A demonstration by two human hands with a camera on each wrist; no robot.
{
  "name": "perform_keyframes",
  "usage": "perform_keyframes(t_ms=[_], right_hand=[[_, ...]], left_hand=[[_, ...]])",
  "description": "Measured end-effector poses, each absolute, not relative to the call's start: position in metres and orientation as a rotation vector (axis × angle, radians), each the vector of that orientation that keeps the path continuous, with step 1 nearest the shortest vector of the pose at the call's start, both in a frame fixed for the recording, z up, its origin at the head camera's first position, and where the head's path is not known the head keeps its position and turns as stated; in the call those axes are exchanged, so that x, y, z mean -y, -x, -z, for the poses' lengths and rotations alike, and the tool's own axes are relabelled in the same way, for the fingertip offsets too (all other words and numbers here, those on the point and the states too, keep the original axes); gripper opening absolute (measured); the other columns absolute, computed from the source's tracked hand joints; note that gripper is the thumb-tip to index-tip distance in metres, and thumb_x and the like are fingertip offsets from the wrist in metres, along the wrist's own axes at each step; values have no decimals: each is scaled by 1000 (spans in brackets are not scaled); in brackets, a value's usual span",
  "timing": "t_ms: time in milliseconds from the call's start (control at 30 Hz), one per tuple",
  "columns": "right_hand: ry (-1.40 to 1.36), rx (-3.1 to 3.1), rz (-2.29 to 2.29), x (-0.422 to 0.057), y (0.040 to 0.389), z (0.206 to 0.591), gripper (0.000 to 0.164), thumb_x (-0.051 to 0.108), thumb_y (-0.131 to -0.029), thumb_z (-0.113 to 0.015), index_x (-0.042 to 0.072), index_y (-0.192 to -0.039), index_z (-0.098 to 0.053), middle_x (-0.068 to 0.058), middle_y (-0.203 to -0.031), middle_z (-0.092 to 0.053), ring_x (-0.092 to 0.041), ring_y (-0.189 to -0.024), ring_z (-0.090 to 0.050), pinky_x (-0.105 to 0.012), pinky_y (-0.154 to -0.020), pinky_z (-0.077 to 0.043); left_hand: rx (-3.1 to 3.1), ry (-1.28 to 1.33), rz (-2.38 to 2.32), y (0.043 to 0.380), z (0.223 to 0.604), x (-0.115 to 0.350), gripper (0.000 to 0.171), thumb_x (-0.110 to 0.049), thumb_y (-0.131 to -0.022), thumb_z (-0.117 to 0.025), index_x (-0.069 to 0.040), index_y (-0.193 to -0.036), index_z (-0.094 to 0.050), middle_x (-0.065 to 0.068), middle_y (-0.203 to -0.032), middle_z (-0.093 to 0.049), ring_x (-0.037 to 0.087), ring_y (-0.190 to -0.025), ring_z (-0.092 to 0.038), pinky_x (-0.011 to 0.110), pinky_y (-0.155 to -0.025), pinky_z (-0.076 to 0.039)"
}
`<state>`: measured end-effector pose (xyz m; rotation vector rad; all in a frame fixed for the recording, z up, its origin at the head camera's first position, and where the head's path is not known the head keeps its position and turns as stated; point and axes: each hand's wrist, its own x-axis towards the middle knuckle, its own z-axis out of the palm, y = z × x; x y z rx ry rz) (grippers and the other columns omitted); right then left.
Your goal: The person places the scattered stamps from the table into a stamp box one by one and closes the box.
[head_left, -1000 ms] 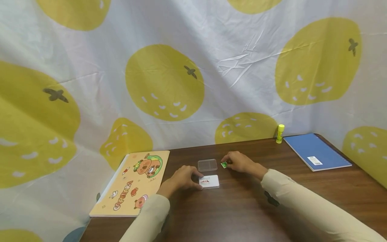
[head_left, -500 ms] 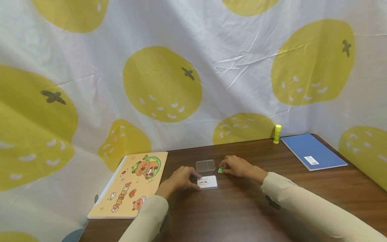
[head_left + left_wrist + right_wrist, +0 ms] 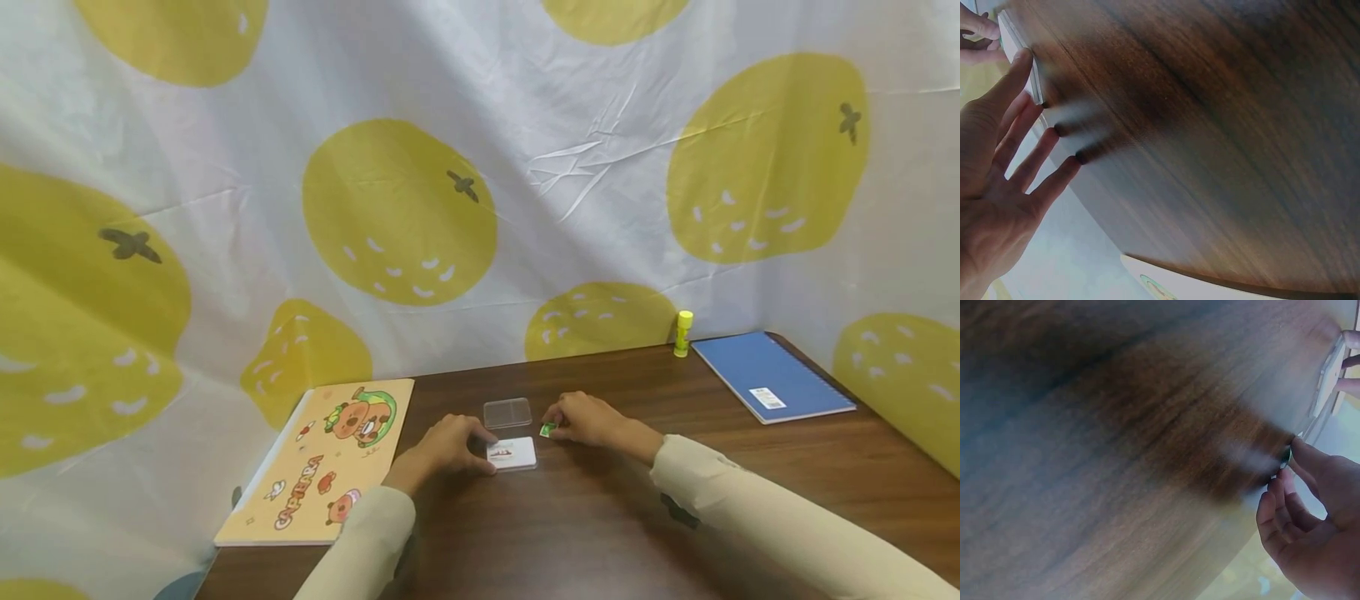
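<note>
Card case (image 3: 517, 450) w/ white top sits on bench (image 3: 480, 533); L hand (image 3: 448, 444) pinches its L end btw thumb & index, other fingers spread. R hand (image 3: 588, 418) grip: thumb + fingertips pinching small green piece (image 3: 547, 431), just R of card case, not on it. Clear lid (image 3: 507, 412) lies flat just beyond card case, apart.

Status, my read: partway. Done: lid off, piece in hand. Left: piece not placed, lid not on card case.

Text: tan notebook (image 3: 300, 467), well L of card case, title prob. "CAPYBARA", lettering tiny here. Blue notebook (image 3: 780, 371), far R of card case, has white label (image 3: 767, 398), too small to read. Yellow glue stick (image 3: 683, 333), R of and beyond card case: no brand legible. Red print on card case: illegible.
</note>
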<state>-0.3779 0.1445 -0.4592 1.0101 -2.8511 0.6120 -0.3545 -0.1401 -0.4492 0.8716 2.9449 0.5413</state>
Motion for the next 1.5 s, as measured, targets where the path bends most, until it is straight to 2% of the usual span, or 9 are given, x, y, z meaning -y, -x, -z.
perform_keyframes(t_ms=[267, 500, 700, 1100, 1500], right_hand=[[-1053, 2805, -669, -147, 376, 460, 18, 12, -91, -80, 5, -107, -78, -5, -93, -70, -18, -86, -68, -28, -75, -57], [-1089, 2726, -753, -147, 374, 461, 22, 4, -86, -83, 0, -106, -77, -7, -87, -66, -20, -79, -65, -23, -69, -54], [-1087, 2688, -838, -146, 374, 464, 25, -2, -82, -83, 0, -105, -78, -6, -86, -66, -17, -78, -66, -20, -68, -54], [-1067, 2690, -1011, -147, 375, 467, 21, -8, -87, -76, 2, -105, -79, -8, -94, -71, -18, -85, -73, -22, -74, -59], [-1090, 2675, -1112, -147, 370, 457, 20, -10, -88, -74, -3, -107, -77, -15, -94, -75, -30, -85, -77, -23, -73, -60]], left_hand=[[-2943, -874, -545, 358, 452, 141, 44, -33, -74, -95, -17, -112, -82, 2, -116, -75, 25, -116, -66, 45, -102, -52], [-2945, -883, -536, 357, 452, 140, 43, -32, -74, -95, -17, -112, -82, 2, -116, -75, 26, -115, -67, 44, -102, -52], [-2942, -849, -546, 356, 452, 140, 44, -33, -73, -95, -18, -113, -82, 1, -116, -75, 25, -115, -66, 44, -102, -52], [-2938, -846, -563, 357, 451, 141, 44, -33, -74, -95, -20, -113, -82, 0, -117, -75, 24, -117, -66, 44, -102, -52], [-2931, -831, -574, 357, 451, 139, 44, -33, -73, -96, -18, -112, -82, 2, -117, -75, 26, -117, -66, 44, -104, -51]])
